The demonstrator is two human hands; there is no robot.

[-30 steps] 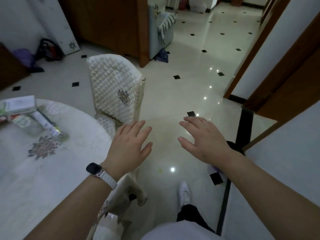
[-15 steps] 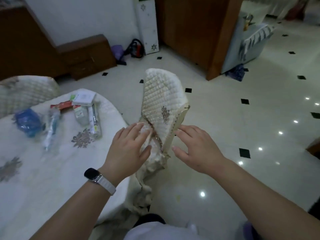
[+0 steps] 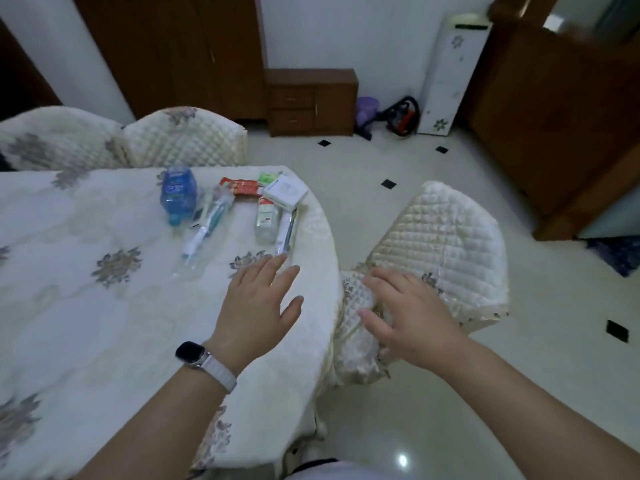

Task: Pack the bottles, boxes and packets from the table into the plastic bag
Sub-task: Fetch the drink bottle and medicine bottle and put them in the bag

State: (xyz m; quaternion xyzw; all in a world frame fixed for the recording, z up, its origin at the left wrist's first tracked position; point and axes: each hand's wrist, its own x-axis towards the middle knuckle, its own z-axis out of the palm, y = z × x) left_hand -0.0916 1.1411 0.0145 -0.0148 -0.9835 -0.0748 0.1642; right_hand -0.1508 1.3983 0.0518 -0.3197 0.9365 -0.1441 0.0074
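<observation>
In the head view, the task's things lie in a cluster at the far right side of the table (image 3: 104,306), on its pale flowered cloth. There are two bottles: a blue bottle (image 3: 178,194) on its side and a small clear bottle (image 3: 266,220) with a red and white label. One white box (image 3: 285,192) sits just behind the clear bottle. A red packet (image 3: 242,187) and a green packet (image 3: 268,177) lie beside the box. A long clear packet (image 3: 207,230) holds a toothbrush, and a slim pack (image 3: 287,233) lies against the clear bottle.

The left hand (image 3: 259,303), a watch (image 3: 194,353) on its wrist, is over the table edge with fingers straight and slightly spread. It holds nothing, and its fingertips are near the slim pack's end.

The right hand (image 3: 412,317) is spread wide over the quilted chair (image 3: 443,244), empty; whether it touches the chair I cannot tell. Two more chairs stand behind the table.
</observation>
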